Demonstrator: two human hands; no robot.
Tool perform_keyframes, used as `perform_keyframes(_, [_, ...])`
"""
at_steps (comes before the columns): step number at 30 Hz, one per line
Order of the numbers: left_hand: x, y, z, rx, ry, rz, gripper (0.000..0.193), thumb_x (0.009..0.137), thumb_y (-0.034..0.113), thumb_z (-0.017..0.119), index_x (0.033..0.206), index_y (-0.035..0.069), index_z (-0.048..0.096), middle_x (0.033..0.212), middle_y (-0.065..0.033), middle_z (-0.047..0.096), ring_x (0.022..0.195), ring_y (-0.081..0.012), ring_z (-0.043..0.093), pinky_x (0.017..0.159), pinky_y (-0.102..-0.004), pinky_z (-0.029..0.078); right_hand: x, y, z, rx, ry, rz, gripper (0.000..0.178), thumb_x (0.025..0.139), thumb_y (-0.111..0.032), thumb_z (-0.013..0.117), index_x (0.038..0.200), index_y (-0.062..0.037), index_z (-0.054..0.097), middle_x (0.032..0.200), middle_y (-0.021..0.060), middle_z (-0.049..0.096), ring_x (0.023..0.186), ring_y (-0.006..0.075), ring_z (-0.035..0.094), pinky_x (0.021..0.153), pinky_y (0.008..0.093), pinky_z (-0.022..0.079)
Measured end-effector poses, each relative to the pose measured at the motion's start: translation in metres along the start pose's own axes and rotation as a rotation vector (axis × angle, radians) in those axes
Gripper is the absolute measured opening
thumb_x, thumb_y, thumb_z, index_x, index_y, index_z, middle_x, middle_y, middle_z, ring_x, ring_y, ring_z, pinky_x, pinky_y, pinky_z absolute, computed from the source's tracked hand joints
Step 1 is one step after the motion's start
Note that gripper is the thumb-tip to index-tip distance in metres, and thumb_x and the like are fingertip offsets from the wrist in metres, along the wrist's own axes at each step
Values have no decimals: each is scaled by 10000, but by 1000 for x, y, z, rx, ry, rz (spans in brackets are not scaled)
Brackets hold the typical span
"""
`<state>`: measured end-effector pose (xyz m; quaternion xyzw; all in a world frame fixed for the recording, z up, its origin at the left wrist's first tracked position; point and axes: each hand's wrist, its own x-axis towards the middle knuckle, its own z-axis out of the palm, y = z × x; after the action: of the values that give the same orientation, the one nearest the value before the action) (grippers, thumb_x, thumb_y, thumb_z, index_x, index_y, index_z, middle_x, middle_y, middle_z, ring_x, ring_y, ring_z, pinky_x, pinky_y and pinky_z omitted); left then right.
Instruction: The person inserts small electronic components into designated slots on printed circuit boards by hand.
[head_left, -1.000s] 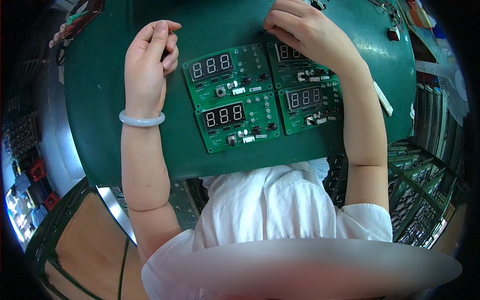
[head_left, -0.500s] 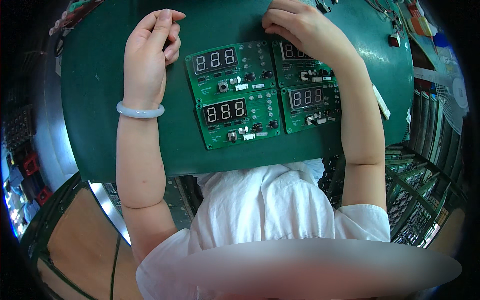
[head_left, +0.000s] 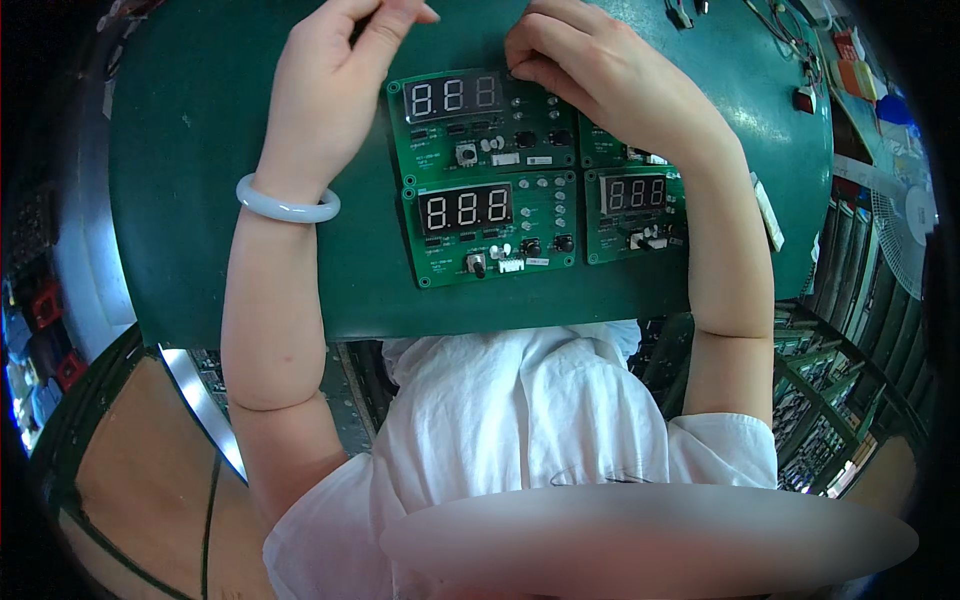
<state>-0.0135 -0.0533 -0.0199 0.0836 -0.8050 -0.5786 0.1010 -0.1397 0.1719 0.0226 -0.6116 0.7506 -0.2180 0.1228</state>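
Several green circuit boards with three-digit displays lie in two rows. My right hand (head_left: pixel 605 75) is over the upper left board (head_left: pixel 435 155), its fingers curled and pinched at the board's top edge beside the display; anything between the fingertips is hidden. Thumb and fingers of my left hand (head_left: pixel 325 95) come together at the top of the picture, partly cut off, left of that board; what they hold, if anything, cannot be made out. Below lies the lower left board (head_left: pixel 450 262). My right hand and forearm partly cover the upper right board (head_left: pixel 602 152) and lower right board (head_left: pixel 610 243).
The boards rest on a green tabletop (head_left: pixel 180 220). Cables with connectors (head_left: pixel 800 95) lie at the far right. A pale strip (head_left: pixel 767 215) sits beside my right forearm. Beyond the table's right edge stands a white fan (head_left: pixel 905 215).
My left hand has moved up and right, toward the upper left board. My right hand has shifted left and down onto that board's top edge. The whole view has shifted slightly.
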Motion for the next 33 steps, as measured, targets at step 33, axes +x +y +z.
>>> perform_keyframes(33, [-17,9,26,839,-134,708,230,926,122,668,1147,122,731,825,-61,607,683,-227,636,602,-318,515,-1,28,5,413,396,-411,148,810,-5,753,944,-11,689,841,119,700,798,306,687,731,371,545])
